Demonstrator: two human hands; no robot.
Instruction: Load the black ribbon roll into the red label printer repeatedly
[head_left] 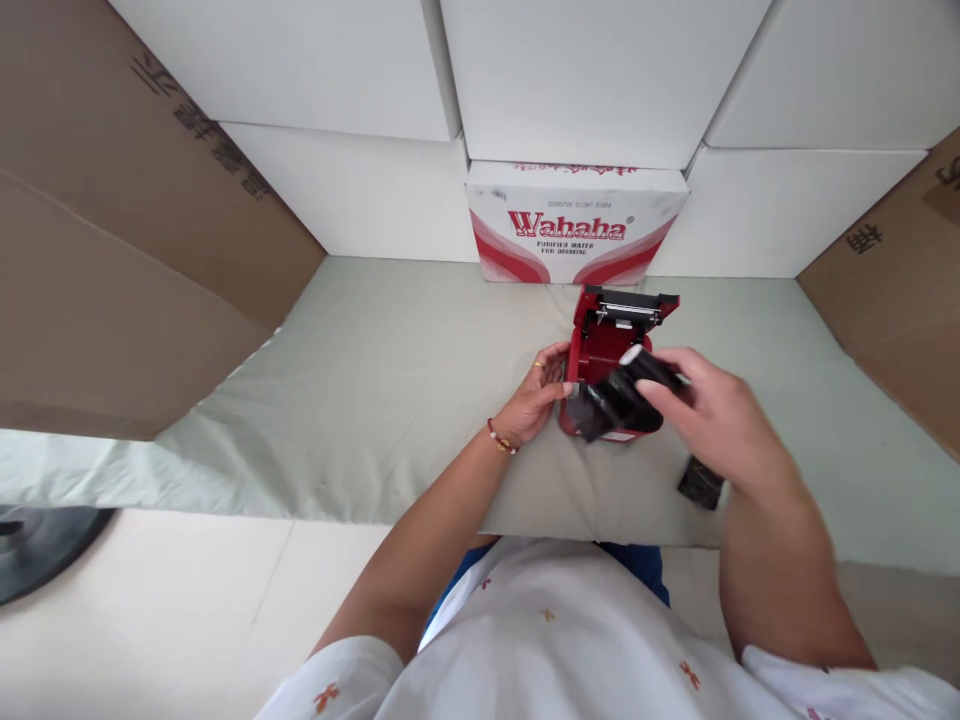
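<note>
On the pale tiled floor, beyond the table's left near edge, a round black base is partly in view. The person wears a white shirt with small printed figures.

The table is covered with pale green cloth. Close to its near edge, right of the middle, lies a small black box-shaped object, partly screened by the right forearm.

The right hand grasps a black item with a cylindrical part, white at one end, between thumb and fingers. The item is blurred, and its exact form cannot be determined. It is over the near part of an open red case, which sits a little right of the table's middle, between the near and far edges. The case's hinged lid, with black and metallic fittings inside, stands raised at the far side.

The left hand, with a ring and a beaded bracelet, touches the case's left wall, thumb at the rim; whether it grips cannot be told.

At the far edge stands a white and red printed "Wahaha" carton, backed by stacked white boxes. Brown cardboard panels bound the table's left and right edges.
</note>
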